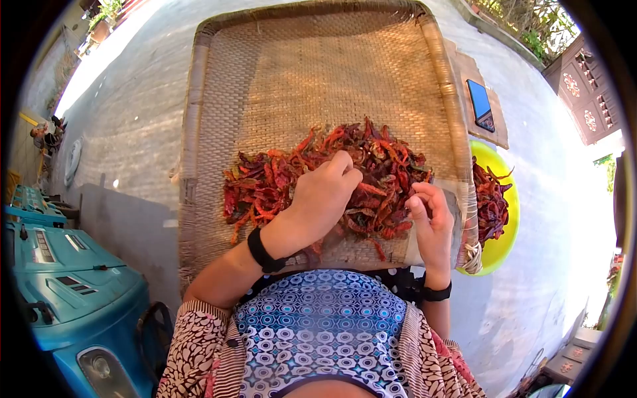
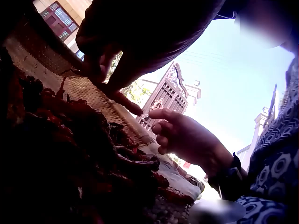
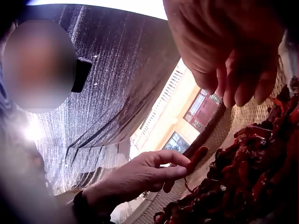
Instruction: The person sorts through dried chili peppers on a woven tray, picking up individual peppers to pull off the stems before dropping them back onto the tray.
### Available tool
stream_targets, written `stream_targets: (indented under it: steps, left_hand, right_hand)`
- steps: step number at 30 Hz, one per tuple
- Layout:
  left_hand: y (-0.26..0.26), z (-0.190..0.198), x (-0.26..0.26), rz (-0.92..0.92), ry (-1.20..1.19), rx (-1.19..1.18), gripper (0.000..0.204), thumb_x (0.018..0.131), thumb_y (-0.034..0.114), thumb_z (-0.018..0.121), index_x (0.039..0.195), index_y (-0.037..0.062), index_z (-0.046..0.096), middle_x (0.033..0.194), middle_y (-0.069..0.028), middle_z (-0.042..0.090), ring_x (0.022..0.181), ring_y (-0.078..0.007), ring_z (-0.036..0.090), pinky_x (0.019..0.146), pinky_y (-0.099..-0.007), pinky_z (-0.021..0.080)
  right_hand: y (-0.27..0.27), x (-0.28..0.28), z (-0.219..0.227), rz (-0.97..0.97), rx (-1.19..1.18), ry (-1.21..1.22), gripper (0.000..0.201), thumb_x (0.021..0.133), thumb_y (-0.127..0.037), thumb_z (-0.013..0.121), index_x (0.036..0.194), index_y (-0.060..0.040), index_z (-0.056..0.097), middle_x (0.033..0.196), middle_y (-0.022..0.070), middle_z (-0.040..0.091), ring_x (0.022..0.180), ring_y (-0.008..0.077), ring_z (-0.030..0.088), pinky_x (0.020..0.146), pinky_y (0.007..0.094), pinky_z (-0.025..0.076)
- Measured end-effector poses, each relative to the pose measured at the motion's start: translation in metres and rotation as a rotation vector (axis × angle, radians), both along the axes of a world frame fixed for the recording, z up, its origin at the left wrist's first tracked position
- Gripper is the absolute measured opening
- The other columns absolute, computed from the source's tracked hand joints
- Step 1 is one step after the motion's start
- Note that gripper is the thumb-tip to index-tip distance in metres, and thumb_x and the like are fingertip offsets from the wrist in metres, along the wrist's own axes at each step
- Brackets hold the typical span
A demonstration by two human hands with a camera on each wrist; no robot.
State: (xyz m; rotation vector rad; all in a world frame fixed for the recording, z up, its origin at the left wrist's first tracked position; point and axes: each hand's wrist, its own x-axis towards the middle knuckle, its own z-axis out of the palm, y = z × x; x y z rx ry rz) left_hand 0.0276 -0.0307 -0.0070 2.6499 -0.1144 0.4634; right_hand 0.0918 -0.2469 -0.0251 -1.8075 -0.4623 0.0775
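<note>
Dried red chili peppers (image 1: 391,166) lie heaped on a woven tray (image 1: 298,73). Over the heap, my left hand (image 1: 322,196) has its knuckles up and hides its fingertips in the head view. In the right wrist view this left hand (image 3: 135,179) pinches one red pepper (image 3: 198,157) between thumb and fingers. My right hand (image 1: 432,222) is above the heap's right edge, palm turned inward. Its fingers are loosely bent in the right wrist view, where the right hand (image 3: 229,56) shows nothing held. The pepper's tip is close to the right fingertips in the left wrist view.
A yellow-green basin (image 1: 512,219) of darker peppers stands right of the tray. Behind it, a phone (image 1: 480,105) lies on cardboard (image 1: 501,123). A teal vehicle (image 1: 79,278) stands at the left. The tray has a raised rim.
</note>
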Motion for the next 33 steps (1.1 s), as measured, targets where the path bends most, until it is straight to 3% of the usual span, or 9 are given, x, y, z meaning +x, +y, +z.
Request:
stream_targets:
  steps: [1, 4, 11, 13, 17, 20, 22, 25, 33]
  left_hand:
    - [-0.001, 0.006, -0.004, 0.004, 0.023, -0.015, 0.011, 0.082, 0.005, 0.063, 0.092, 0.0082, 0.062, 0.093, -0.0057, 0.054, 0.073, -0.0246, 0.061, 0.056, -0.0354, 0.05]
    - [-0.003, 0.014, -0.013, -0.022, 0.124, -0.116, 0.01, 0.084, 0.007, 0.063, 0.094, 0.0087, 0.062, 0.096, -0.0045, 0.054, 0.074, -0.0254, 0.061, 0.059, -0.0354, 0.051]
    - [-0.001, 0.001, -0.015, 0.047, 0.141, -0.222, 0.015, 0.087, 0.013, 0.063, 0.102, 0.0093, 0.063, 0.101, -0.0059, 0.053, 0.077, -0.0244, 0.063, 0.064, -0.0365, 0.052]
    - [-0.002, 0.009, -0.01, 0.095, 0.121, -0.204, 0.017, 0.087, 0.013, 0.063, 0.104, 0.0096, 0.063, 0.101, -0.0064, 0.053, 0.077, -0.0241, 0.063, 0.064, -0.0371, 0.052]
    - [0.015, -0.016, 0.004, 0.064, 0.068, -0.126, 0.024, 0.085, 0.014, 0.065, 0.108, 0.0091, 0.06, 0.1, -0.0077, 0.053, 0.073, -0.026, 0.062, 0.064, -0.0372, 0.052]
    - [0.017, -0.012, 0.016, 0.074, -0.016, -0.072, 0.022, 0.085, 0.013, 0.065, 0.105, 0.0082, 0.06, 0.099, -0.0084, 0.053, 0.074, -0.0271, 0.062, 0.065, -0.0384, 0.051]
    - [0.02, -0.018, 0.026, 0.116, 0.092, -0.024, 0.017, 0.085, 0.013, 0.064, 0.101, 0.0073, 0.059, 0.098, -0.0086, 0.053, 0.076, -0.0278, 0.061, 0.066, -0.0395, 0.051]
    - [0.024, -0.032, 0.032, 0.112, 0.162, 0.011, 0.012, 0.086, 0.013, 0.062, 0.096, 0.0063, 0.057, 0.098, -0.0087, 0.053, 0.079, -0.0288, 0.06, 0.067, -0.0407, 0.05]
    - [0.024, -0.019, 0.02, 0.092, 0.082, -0.071, 0.011, 0.086, 0.013, 0.062, 0.091, 0.0065, 0.056, 0.098, -0.0074, 0.054, 0.079, -0.0282, 0.06, 0.066, -0.0394, 0.051]
  right_hand:
    - [0.009, -0.006, 0.019, 0.098, -0.169, -0.02, 0.023, 0.093, -0.017, 0.063, 0.112, -0.0035, 0.06, 0.082, 0.0033, 0.061, 0.07, 0.0089, 0.055, 0.064, 0.0242, 0.045]
    - [0.026, -0.01, 0.009, 0.22, -0.156, -0.07, 0.015, 0.093, -0.014, 0.061, 0.102, -0.0025, 0.063, 0.079, 0.0051, 0.061, 0.068, 0.0115, 0.057, 0.061, 0.0257, 0.046]
    - [0.021, -0.017, 0.006, 0.331, -0.069, 0.336, 0.015, 0.096, -0.016, 0.057, 0.094, -0.0018, 0.061, 0.073, 0.0022, 0.059, 0.063, 0.0077, 0.055, 0.059, 0.0221, 0.046]
    - [0.009, -0.009, -0.001, 0.178, 0.079, 0.382, 0.017, 0.097, -0.018, 0.056, 0.095, -0.0017, 0.06, 0.072, 0.0007, 0.058, 0.061, 0.0072, 0.053, 0.058, 0.0211, 0.044]
    - [-0.03, 0.019, -0.006, -0.112, 0.444, 0.412, 0.024, 0.099, -0.025, 0.051, 0.101, -0.003, 0.06, 0.077, 0.0001, 0.057, 0.063, 0.0078, 0.05, 0.062, 0.0226, 0.044]
    - [-0.063, 0.038, -0.01, -0.217, 0.871, 0.489, 0.025, 0.099, -0.026, 0.051, 0.11, -0.0055, 0.059, 0.082, -0.0007, 0.059, 0.067, 0.0092, 0.051, 0.064, 0.0247, 0.044]
    - [-0.072, 0.045, -0.014, -0.225, 1.093, 0.516, 0.026, 0.099, -0.027, 0.051, 0.113, -0.0065, 0.059, 0.086, -0.0014, 0.06, 0.07, 0.0096, 0.052, 0.066, 0.0254, 0.045]
    - [-0.062, 0.037, -0.019, -0.204, 1.022, 0.643, 0.027, 0.099, -0.026, 0.05, 0.115, -0.0068, 0.059, 0.089, -0.0025, 0.06, 0.072, 0.0096, 0.052, 0.066, 0.0258, 0.044]
    - [0.002, 0.004, 0.002, 0.146, 0.243, 0.443, 0.016, 0.098, -0.017, 0.053, 0.109, -0.0054, 0.059, 0.087, -0.0002, 0.061, 0.073, 0.0061, 0.054, 0.066, 0.0197, 0.044]
